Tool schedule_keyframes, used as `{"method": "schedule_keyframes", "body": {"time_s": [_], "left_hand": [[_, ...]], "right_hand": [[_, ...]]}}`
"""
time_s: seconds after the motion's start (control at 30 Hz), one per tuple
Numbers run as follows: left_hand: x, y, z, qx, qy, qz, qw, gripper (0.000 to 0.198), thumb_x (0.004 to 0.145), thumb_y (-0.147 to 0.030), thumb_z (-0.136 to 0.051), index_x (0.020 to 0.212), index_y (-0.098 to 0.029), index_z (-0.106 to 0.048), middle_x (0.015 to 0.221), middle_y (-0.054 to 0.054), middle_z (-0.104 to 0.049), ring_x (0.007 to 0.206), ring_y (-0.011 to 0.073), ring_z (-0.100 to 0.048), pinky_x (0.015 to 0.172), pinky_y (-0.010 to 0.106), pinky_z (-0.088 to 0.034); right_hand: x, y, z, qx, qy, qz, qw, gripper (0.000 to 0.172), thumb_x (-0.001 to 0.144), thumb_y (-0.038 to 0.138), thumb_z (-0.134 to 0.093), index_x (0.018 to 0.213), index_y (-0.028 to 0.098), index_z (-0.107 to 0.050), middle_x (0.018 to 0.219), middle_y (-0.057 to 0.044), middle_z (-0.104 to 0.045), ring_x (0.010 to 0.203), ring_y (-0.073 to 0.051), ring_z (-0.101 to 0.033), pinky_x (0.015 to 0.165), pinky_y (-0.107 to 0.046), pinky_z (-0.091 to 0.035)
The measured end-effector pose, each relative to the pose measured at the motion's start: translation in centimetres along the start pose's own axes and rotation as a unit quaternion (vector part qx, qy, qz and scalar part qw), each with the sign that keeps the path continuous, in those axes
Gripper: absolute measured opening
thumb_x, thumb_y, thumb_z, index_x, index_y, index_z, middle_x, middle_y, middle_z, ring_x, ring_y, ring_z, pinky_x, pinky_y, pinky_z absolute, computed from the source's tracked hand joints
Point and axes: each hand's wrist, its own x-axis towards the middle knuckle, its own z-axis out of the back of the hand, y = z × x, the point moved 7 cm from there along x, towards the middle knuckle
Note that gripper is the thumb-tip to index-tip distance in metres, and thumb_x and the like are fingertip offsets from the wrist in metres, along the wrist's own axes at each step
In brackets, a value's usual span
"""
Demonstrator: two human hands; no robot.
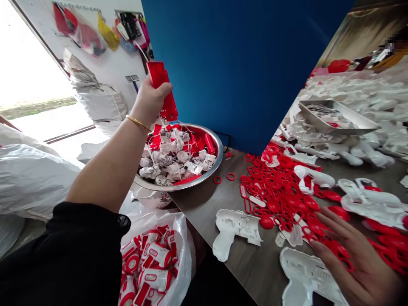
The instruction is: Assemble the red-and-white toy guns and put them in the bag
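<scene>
Gripping a red plastic part (161, 91) in a closed fist, the left hand (148, 102) holds it above a steel bowl (204, 170) of tagged parts (172, 157) at far left on the table (204, 212). The right hand (360, 259), fingers (331, 225) spread wide, rests on red plastic rings (270, 191) at near right.

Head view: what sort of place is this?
Probably a small workshop assembling plastic toys, perhaps toy guns. The table holds white pistol-shaped plastic shells, a heap of red plastic parts, and a steel bowl full of tagged pieces.
</scene>
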Motion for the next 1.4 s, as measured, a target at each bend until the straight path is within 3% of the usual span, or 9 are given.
{"method": "schedule_keyframes", "body": {"time_s": [0.17, 0.33, 0.43, 0.57, 0.73, 0.93, 1.1, 1.23, 1.4], "left_hand": [[-0.7, -6.0, -2.6, -0.125, 0.030, -0.045, 0.991, 0.011, 0.087, -0.007, -0.042, 0.080, -0.015, -0.044, 0.065, -0.007, -0.043, 0.058, 0.0046, -0.047, 0.065, 0.020, -0.046], [-4.8, -9.1, -9.3, -0.235, 0.129, -0.023, 0.963, 0.009, 0.091, -0.014, -0.038, 0.086, -0.013, -0.046, 0.068, -0.004, -0.049, 0.060, 0.0074, -0.056, 0.063, 0.024, -0.051], [-8.4, -7.9, -14.8, -0.269, 0.205, 0.033, 0.941, 0.006, 0.085, -0.019, -0.048, 0.082, -0.014, -0.048, 0.065, -0.003, -0.051, 0.053, 0.0104, -0.055, 0.053, 0.026, -0.051], [-13.1, -3.8, -21.5, -0.294, 0.231, 0.128, 0.919, 0.009, 0.079, -0.022, -0.055, 0.084, -0.017, -0.050, 0.066, -0.003, -0.053, 0.053, 0.0098, -0.055, 0.053, 0.024, -0.049], [-18.2, 0.4, -26.8, -0.302, 0.265, 0.151, 0.903, 0.024, 0.075, -0.027, -0.062, 0.094, -0.016, -0.054, 0.082, 0.002, -0.064, 0.071, 0.0136, -0.063, 0.068, 0.027, -0.052], [-22.3, 3.1, -29.4, -0.303, 0.346, 0.151, 0.875, 0.049, 0.076, -0.032, -0.063, 0.121, -0.015, -0.054, 0.120, 0.012, -0.064, 0.108, 0.0246, -0.063, 0.092, 0.038, -0.051], [-24.8, 1.4, -30.0, -0.176, 0.397, 0.024, 0.901, 0.053, 0.081, -0.026, -0.058, 0.133, -0.018, -0.048, 0.131, 0.010, -0.059, 0.117, 0.0236, -0.059, 0.100, 0.036, -0.047], [-27.4, -1.2, -32.0, -0.054, 0.484, -0.114, 0.866, 0.062, 0.080, -0.014, -0.054, 0.139, -0.019, -0.038, 0.133, 0.011, -0.058, 0.117, 0.0237, -0.058, 0.098, 0.036, -0.047], [-27.5, -1.7, -31.2, 0.064, 0.407, -0.167, 0.896, 0.080, 0.073, -0.028, -0.072, 0.140, -0.010, -0.032, 0.147, 0.024, -0.037, 0.137, 0.0360, -0.034, 0.112, 0.053, -0.029]], "right_hand": [[2.8, 7.8, -2.5, 0.110, 0.064, 0.053, 0.990, 0.043, 0.088, 0.043, -0.053, 0.130, 0.032, -0.051, 0.138, -0.009, -0.053, 0.128, -0.031, -0.049, 0.102, -0.054, -0.045], [8.3, 10.2, -7.2, 0.386, 0.137, -0.082, 0.908, 0.071, 0.086, 0.047, -0.057, 0.147, 0.027, -0.025, 0.150, -0.017, -0.037, 0.121, -0.026, -0.056, 0.090, -0.042, -0.054], [11.9, 8.8, -8.3, 0.395, 0.111, -0.132, 0.902, 0.089, 0.078, 0.042, -0.068, 0.150, 0.025, -0.018, 0.151, -0.020, -0.033, 0.118, -0.025, -0.057, 0.084, -0.039, -0.056], [13.0, 4.4, -7.0, 0.223, 0.102, -0.123, 0.962, 0.042, 0.081, 0.034, -0.060, 0.120, 0.018, -0.058, 0.104, -0.009, -0.070, 0.084, -0.018, -0.066, 0.072, -0.032, -0.054], [10.7, -2.3, -4.1, 0.127, 0.090, -0.148, 0.977, 0.019, 0.080, 0.023, -0.052, 0.088, 0.018, -0.069, 0.081, -0.003, -0.071, 0.070, -0.016, -0.062, 0.068, -0.030, -0.050], [8.9, -5.3, -3.3, 0.055, 0.092, -0.137, 0.985, 0.035, 0.076, 0.012, -0.047, 0.103, 0.017, -0.069, 0.107, -0.010, -0.069, 0.104, -0.026, -0.061, 0.095, -0.044, -0.045], [7.0, 1.7, -0.8, -0.004, 0.015, 0.078, 0.997, 0.069, 0.075, 0.024, -0.060, 0.141, 0.020, -0.040, 0.145, -0.010, -0.041, 0.133, -0.029, -0.037, 0.111, -0.049, -0.031], [5.3, 4.1, 2.4, -0.068, -0.050, 0.148, 0.985, 0.029, 0.082, 0.034, -0.065, 0.109, 0.025, -0.065, 0.130, -0.007, -0.055, 0.121, -0.030, -0.047, 0.103, -0.049, -0.038], [5.2, -1.9, 5.1, 0.093, -0.116, -0.062, 0.987, 0.016, 0.081, 0.036, -0.066, 0.088, 0.023, -0.060, 0.085, -0.001, -0.064, 0.075, -0.018, -0.061, 0.072, -0.035, -0.052]]}}
